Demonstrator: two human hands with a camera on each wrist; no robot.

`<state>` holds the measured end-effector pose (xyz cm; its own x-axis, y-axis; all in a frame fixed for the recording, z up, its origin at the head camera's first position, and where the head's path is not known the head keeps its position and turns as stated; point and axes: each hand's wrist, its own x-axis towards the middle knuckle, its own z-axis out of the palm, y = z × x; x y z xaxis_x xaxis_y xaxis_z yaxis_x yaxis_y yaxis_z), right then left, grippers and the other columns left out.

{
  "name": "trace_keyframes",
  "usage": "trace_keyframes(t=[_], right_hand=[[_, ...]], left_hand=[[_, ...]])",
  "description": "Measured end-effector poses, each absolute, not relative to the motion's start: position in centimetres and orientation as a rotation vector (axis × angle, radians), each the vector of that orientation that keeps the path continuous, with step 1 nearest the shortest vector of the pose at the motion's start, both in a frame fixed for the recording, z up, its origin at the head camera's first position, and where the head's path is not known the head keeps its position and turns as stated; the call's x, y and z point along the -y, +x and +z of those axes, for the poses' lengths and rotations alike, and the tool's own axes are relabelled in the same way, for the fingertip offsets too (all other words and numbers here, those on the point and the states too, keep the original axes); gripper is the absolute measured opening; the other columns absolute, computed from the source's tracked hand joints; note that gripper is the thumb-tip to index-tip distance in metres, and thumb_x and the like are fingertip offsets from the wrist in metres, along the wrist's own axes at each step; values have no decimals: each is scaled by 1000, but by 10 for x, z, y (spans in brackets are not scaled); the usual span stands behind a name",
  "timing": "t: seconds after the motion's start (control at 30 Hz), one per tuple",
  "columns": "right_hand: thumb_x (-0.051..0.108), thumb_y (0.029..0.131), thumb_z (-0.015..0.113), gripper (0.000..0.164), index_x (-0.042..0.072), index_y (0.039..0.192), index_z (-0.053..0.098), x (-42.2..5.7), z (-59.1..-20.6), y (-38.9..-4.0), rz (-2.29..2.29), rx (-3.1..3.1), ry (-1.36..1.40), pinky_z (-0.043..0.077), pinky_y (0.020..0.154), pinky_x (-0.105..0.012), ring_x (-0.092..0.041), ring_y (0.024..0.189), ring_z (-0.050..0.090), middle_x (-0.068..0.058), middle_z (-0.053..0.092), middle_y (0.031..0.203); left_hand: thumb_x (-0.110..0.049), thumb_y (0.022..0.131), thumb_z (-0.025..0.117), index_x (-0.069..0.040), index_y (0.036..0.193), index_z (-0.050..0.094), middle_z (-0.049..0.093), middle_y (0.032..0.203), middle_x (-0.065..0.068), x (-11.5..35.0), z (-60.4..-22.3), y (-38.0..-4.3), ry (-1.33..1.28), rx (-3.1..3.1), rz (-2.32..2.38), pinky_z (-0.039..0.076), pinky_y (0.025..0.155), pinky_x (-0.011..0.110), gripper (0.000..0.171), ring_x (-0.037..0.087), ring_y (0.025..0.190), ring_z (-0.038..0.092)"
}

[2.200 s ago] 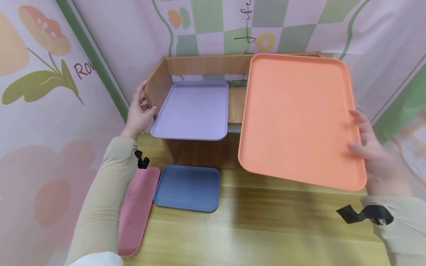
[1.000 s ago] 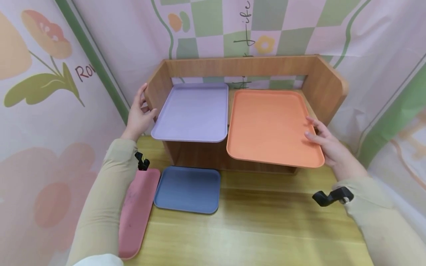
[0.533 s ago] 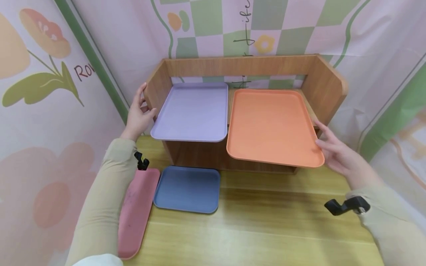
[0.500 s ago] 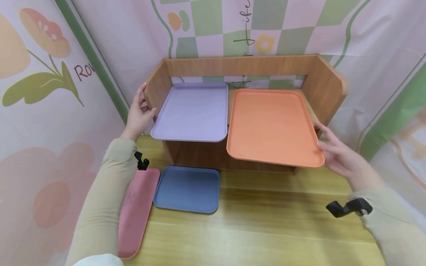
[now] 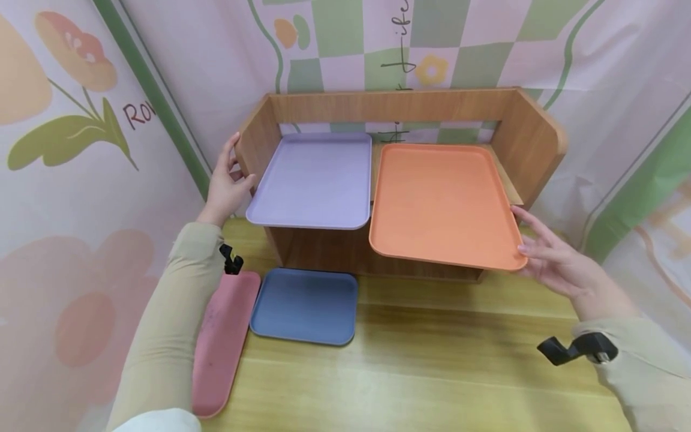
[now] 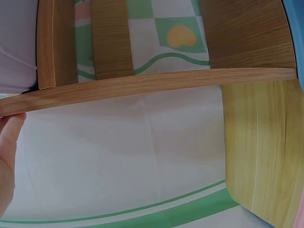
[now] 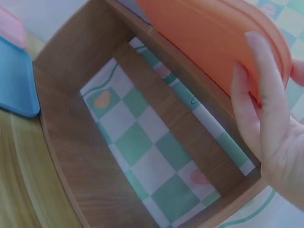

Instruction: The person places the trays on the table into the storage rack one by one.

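Observation:
In the head view my left hand (image 5: 227, 183) grips the left side panel of a wooden desktop shelf (image 5: 388, 107). Its fingertips (image 6: 10, 137) show at the panel's edge in the left wrist view. A lilac tray (image 5: 314, 180) lies on the shelf's upper board, its front overhanging. Beside it an orange tray (image 5: 445, 204) also juts out past the board's front edge. My right hand (image 5: 561, 264) holds the orange tray by its front right corner, thumb at the rim. In the right wrist view, fingers (image 7: 266, 80) of that hand lie against the tray's underside.
A blue tray (image 5: 304, 307) lies on the wooden table (image 5: 432, 360) in front of the shelf. Left of it is a pink tray (image 5: 224, 348), partly covered by my left sleeve. Printed cloth walls (image 5: 345, 36) stand close behind and at both sides.
My right hand has brought the orange tray down and left onto the shelf beside the lilac one. Its hold then slid forward along the rim to the front right corner. The left hand stayed put.

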<state>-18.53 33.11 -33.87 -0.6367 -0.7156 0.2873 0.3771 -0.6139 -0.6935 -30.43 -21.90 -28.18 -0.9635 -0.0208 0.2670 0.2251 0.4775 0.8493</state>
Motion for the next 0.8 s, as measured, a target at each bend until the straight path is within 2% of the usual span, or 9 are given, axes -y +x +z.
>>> trace_keyframes(t=[0.1,0.23,0.4,0.53,0.8], right_hand=[[-13,96,13,66,26,149,24,-332,-339,-189,-2242,-738,-732,46,100,-46,-36,118,54,-22,48,134],[-12,96,13,62,22,146,30,-334,-338,-195,-2296,-747,-692,50,95,-45,-36,111,59,-25,52,126],[-10,97,13,58,18,141,38,-338,-338,-204,-2378,-751,-586,52,92,-45,-36,104,62,-24,54,122],[-10,97,16,54,14,137,43,-337,-336,-210,-2430,-730,-497,51,94,-47,-36,104,62,-22,56,120],[-7,99,24,40,7,127,49,-333,-330,-217,-2510,-780,-390,53,89,-48,-37,103,63,-21,60,116]], left_hand=[[-1,89,59,-50,145,15,34,148,16,219,-282,-305,-180,2481,-1483,41,105,50,87,38,124,49],[0,88,59,-49,146,16,34,148,17,218,-282,-306,-192,2476,-1485,41,105,49,87,38,124,50],[0,88,59,-49,146,16,34,148,17,218,-282,-306,-187,2474,-1496,41,105,49,87,39,124,50],[-1,88,60,-49,146,16,35,147,17,218,-281,-305,-180,2475,-1499,41,105,49,87,38,124,50],[-1,88,60,-50,145,16,35,148,17,220,-280,-304,-167,2482,-1511,41,105,49,87,38,124,50]])
